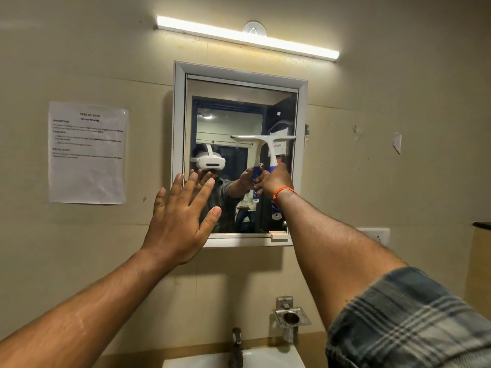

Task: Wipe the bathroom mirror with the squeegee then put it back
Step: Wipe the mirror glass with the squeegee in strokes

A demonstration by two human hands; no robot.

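Head view, facing the wall above the basin. I see the white-framed rectangular wall mirror (240, 107) set in a beige wall, with a lit tube light (247, 38) mounted above it.

The right hand (276, 180) is raised to the glass, fist wrapped around the blue-and-white handle of the white plastic squeegee (268, 144). The squeegee blade runs level across the right half of the mirror at roughly mid height, its right end near the frame's inner edge. Blade appears to lie against the glass (contact itself I cannot confirm from this angle). An orange thread band (284, 192) sits on that wrist, with a plaid sleeve (409, 320) lower on the arm.

The left hand (180, 216) holds nothing: fingers spread wide, palm toward the wall, over the mirror's lower left corner. Whether it touches the frame I cannot tell.

Left of the mirror, a printed paper sheet (87, 152) is taped to the wall; its text is too blurred to read. Below: a metal tap (236, 346), the rim of a white washbasin (276, 359), and a steel wall-mounted holder (291, 318).
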